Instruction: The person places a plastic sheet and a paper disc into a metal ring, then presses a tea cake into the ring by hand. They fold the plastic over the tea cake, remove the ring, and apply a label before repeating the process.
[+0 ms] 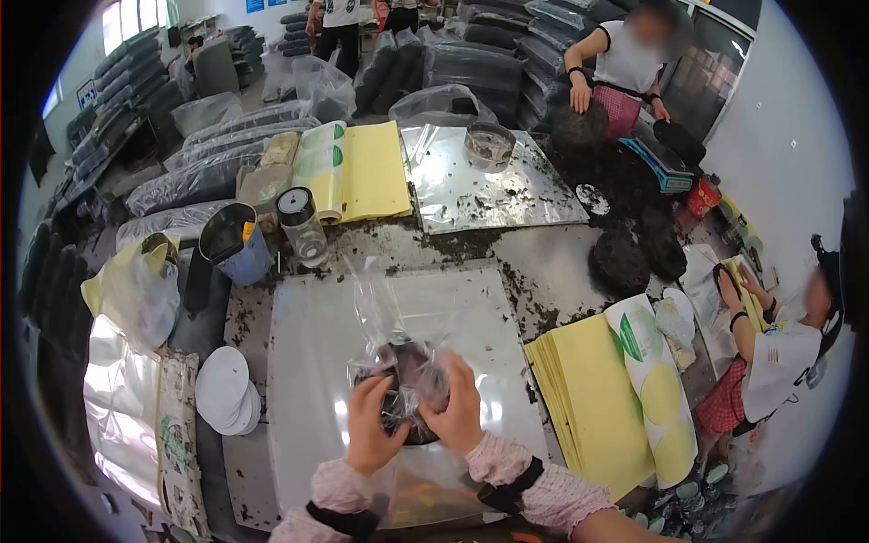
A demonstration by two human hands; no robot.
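1. Both hands are closed on a clear plastic bag [396, 328]: the left hand [373, 436] grips its lower left side, and the right hand [459, 414] pinches its right side, fingers curled tight on the film.
2. A dark round cake [414, 378] sits inside the bag, between the two hands; the bag's loose top stands up above it.
3. The bag is held just above a shiny metal sheet [312, 362] on the near middle of the table.
4. Left of the sheet lies a stack of white discs [224, 389].
5. Right of it is a stack of yellow paper [588, 407], with printed wrappers [654, 380] beside that.
6. Farther off stand a glass jar [301, 226] and a blue cup [237, 249].
7. At the far right, another person [626, 63] leans over a pile of dark cakes [625, 258].
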